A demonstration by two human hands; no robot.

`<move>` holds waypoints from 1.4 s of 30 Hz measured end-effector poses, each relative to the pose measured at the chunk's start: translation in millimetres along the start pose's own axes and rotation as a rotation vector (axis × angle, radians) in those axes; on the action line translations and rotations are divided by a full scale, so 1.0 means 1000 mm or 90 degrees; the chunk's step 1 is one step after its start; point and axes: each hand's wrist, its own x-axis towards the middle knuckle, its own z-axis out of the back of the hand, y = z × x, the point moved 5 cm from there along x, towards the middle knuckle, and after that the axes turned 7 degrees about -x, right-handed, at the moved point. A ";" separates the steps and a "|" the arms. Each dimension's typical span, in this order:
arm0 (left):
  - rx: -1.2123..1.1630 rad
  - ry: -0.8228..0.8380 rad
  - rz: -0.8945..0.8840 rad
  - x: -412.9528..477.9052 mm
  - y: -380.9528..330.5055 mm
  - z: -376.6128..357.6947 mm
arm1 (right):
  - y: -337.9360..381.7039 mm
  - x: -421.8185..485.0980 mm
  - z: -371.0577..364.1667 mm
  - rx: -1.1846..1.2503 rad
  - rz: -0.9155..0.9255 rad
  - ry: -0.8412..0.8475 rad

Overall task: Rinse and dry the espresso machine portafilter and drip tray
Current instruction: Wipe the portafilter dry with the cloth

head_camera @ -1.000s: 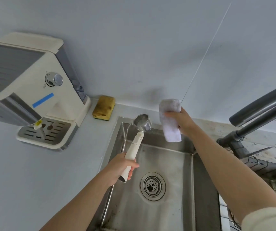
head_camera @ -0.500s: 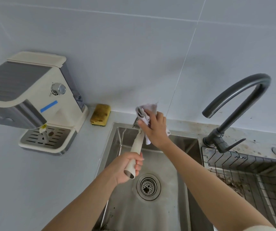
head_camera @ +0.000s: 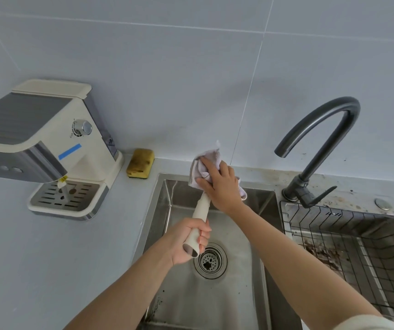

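My left hand is wrapped tight round the lower end of the portafilter, fingers curled over its cream handle. The handle slants up and away from me above the sink. Its butt end pokes out below my fist, just above the drain.

My right hand is clamped over the far end of the portafilter, thumb and fingers bent round a bunched pale cloth that covers the head. The metal basket is completely hidden under the cloth and my palm, so I can't tell which way it faces, though it seems to be fully bundled up. A corner of cloth sticks up against the wall tile, and another fold hangs out on the right of my hand.

The drip tray sits in place at the foot of the espresso machine on the counter, well to the left of the sink, its slotted grille facing up with nothing of mine touching it. A yellow sponge lies by the wall between the machine and the sink. The dark tap arches over on the right, its spout clear of my hands, and a wire rack sits in the basin beside it — brown specks are scattered underneath.
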 end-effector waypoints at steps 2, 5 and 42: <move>0.028 -0.004 -0.003 -0.001 0.001 0.000 | -0.004 0.001 0.001 0.043 -0.040 0.003; 0.068 -0.011 -0.009 0.000 0.002 0.003 | -0.007 0.005 -0.001 0.156 -0.096 0.026; 1.331 -0.167 -0.117 -0.007 -0.082 0.031 | -0.018 0.001 -0.012 -0.050 -0.098 0.592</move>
